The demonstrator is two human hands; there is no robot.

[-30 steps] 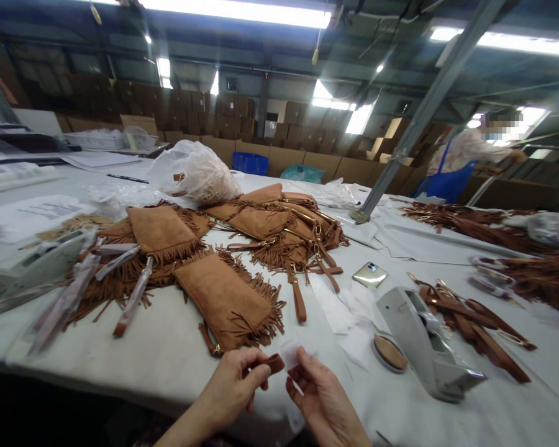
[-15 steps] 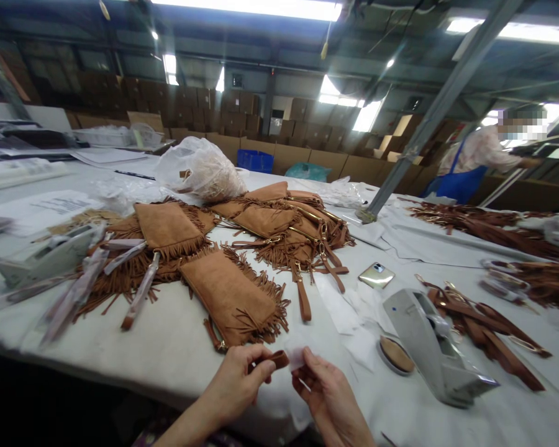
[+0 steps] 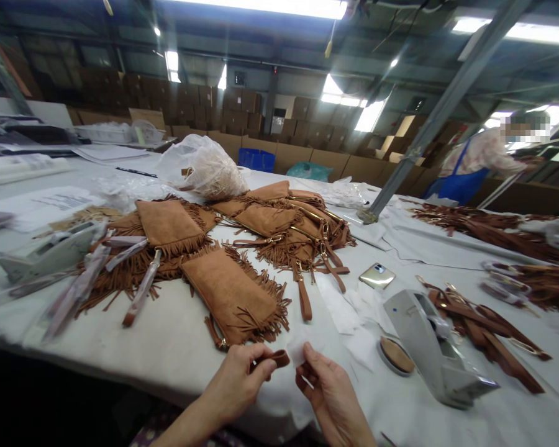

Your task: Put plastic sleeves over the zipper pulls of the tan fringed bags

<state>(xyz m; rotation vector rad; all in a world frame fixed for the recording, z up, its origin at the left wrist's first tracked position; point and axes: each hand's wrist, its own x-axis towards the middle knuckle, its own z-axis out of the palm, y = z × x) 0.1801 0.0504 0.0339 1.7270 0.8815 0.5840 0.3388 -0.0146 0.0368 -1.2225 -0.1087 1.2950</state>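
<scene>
My left hand (image 3: pixel 240 383) is closed in a pinch on the end of a brown strap (image 3: pixel 276 358) at the near table edge. My right hand (image 3: pixel 328 394) is beside it, thumb and fingers pinching a small piece of clear tape or film (image 3: pixel 298 352) against the strap's tip. Just beyond my hands lies a tan suede fringed pouch (image 3: pixel 233 295). A grey tape dispenser (image 3: pixel 431 347) stands to the right of my right hand.
More fringed pouches (image 3: pixel 279 226) are piled mid-table on the white cloth (image 3: pixel 168 347), with a plastic bag (image 3: pixel 202 167) behind. A phone (image 3: pixel 376 275), loose brown straps (image 3: pixel 484 329) and wrapped straps (image 3: pixel 140 292) lie around. A person in a blue apron (image 3: pixel 475 164) works at the far right.
The camera view has shifted slightly; my hands keep their pinch on the strap end and the tape, nearly unmoved.
</scene>
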